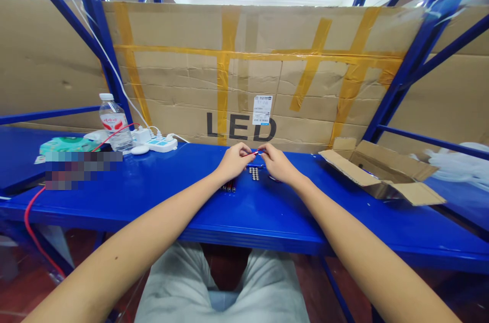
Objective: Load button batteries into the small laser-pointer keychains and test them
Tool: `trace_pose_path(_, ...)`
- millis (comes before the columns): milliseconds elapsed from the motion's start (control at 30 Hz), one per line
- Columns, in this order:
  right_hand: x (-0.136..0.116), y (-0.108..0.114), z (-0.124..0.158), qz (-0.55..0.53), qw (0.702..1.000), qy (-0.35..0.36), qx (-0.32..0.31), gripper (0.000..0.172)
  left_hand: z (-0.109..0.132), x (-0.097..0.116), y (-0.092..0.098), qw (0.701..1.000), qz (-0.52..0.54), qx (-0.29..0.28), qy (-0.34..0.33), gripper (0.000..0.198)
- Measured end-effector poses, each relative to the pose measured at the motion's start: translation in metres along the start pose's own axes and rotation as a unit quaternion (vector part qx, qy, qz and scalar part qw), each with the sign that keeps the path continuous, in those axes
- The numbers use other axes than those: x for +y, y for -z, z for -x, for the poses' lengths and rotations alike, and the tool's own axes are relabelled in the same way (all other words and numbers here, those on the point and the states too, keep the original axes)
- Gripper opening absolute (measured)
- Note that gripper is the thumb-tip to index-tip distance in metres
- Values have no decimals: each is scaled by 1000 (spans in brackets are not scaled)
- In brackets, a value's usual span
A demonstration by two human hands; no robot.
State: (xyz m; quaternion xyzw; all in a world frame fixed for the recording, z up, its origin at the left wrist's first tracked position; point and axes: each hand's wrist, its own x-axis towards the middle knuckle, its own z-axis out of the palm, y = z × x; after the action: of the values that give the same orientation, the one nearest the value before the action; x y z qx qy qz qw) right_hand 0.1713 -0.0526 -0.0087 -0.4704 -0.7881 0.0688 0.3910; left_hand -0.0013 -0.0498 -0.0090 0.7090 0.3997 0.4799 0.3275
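Head view, and both bare hands meet at the middle of the blue table (153, 188)! Here's the left hand (234, 161), fingers curled nearly closed, pinching a slim red rod (251, 154) up over the table's far half. Across from it comes the right hand (278, 164), fingers bent well in, tips right at the rod's other end; whether they grip it or merely touch, I cannot tell.

Just below the hands, small silver pieces (253, 173) line up in two neat columns, and close by the left wrist more dark rods (229, 188) lie side by side, partly hidden by the hand.

Out to the right, an open carton (410, 191) with its flaps spread, and past it some white plastic (464, 166). Over to the left, a bottle (115, 124) stands upright with its white cap on, beside a power strip (162, 144) with plugs in, and a green pack (66, 144) lies nearby. Behind it all, taped cardboard (171, 83) reads "LED", a white label (262, 110) overlapping the lettering!
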Motion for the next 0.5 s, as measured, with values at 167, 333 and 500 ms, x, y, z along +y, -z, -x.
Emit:
trace_pose_path(167,9,13,-3,-23,999,-25,11,24,-6,2,10,998,43,20,38,7)
trace_pose_path(333,2,15,0,-20,999,17,-36,26,-6,1,13,999,37,20,9,22)
trace_pose_path(500,-9,6,2,-94,993,28,-66,23,-3,-2,9,1000,24,-2,-20,32)
